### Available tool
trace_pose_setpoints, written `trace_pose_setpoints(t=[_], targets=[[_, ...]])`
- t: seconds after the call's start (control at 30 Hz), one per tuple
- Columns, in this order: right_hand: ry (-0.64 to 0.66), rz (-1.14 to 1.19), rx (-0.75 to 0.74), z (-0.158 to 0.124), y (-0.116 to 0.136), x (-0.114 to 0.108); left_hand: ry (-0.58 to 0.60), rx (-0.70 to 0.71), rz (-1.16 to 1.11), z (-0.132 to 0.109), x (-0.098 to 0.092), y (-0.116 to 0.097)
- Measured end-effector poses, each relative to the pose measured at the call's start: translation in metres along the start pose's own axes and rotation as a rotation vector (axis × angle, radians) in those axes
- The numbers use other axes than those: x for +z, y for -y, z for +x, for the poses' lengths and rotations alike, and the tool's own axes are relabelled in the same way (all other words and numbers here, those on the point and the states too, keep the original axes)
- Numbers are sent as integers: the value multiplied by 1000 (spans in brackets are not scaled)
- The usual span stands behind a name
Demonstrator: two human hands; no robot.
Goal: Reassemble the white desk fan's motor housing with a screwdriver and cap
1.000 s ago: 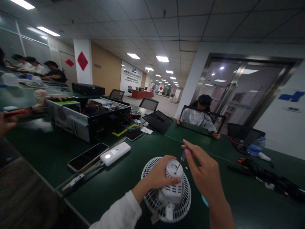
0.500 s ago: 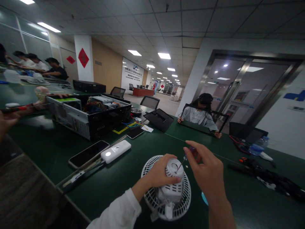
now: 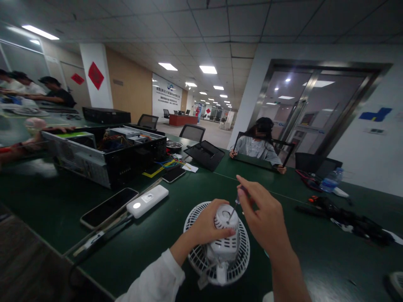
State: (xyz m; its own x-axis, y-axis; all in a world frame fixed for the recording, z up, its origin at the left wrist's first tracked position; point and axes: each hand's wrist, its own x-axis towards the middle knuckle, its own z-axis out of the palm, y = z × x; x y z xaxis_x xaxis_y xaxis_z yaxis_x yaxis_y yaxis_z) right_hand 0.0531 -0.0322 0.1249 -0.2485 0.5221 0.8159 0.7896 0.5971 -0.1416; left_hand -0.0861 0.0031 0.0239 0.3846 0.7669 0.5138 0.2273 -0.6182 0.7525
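A white fan lies grille-down on the dark green table, its motor housing facing up. My left hand is wrapped around that housing, thumb on the near side and fingers over the far side. In my right hand is a thin screwdriver, held by its handle between thumb and fingers. The blade slants down to the top of the housing, its tip at a small hole there. My right fingers mostly cover the handle.
Left of the fan lie a white power bank with a cable and a phone. An opened computer case stands beyond them. Across the table a person holds a black frame. A water bottle and black gear are at right.
The camera view has shifted slightly to the right. My right hand has turned a little around the screwdriver, whose tip stays on the housing. My left hand keeps its hold.
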Motion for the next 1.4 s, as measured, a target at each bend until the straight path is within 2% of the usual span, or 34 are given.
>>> trace_pose_setpoints(t=[0.1, 0.27, 0.43, 0.6, 0.8, 0.97, 1.13, 1.3, 1.4], targets=[[35, 35, 0, 0, 0, -2, 4, -5, 10, 0, 0, 0], [-40, -55, 36, 1, -3, 1, 2, -15, 7, -1, -1, -2], [42, 62, 90, 1, -10, -2, 8, -34, 8, 0, -3, -5], [-74, -23, 40, 0, -13, 3, -8, -27, 5, 0, -1, -3], [69, 72, 96, 1, -9, 4, -2, -26, -4, 0, -1, -3], [-24, -12, 80, 1, -8, 5, -7, -17, -17, 1, 0, -2], [93, 145, 131, 0, -7, -2, -2, -22, -11, 0, 0, -3], [-9, 44, 78, 0, -9, 1, -7, -25, 4, 0, -1, -3], [48, 105, 103, 0, -10, 0, -2, -26, -2, 0, -1, -4]])
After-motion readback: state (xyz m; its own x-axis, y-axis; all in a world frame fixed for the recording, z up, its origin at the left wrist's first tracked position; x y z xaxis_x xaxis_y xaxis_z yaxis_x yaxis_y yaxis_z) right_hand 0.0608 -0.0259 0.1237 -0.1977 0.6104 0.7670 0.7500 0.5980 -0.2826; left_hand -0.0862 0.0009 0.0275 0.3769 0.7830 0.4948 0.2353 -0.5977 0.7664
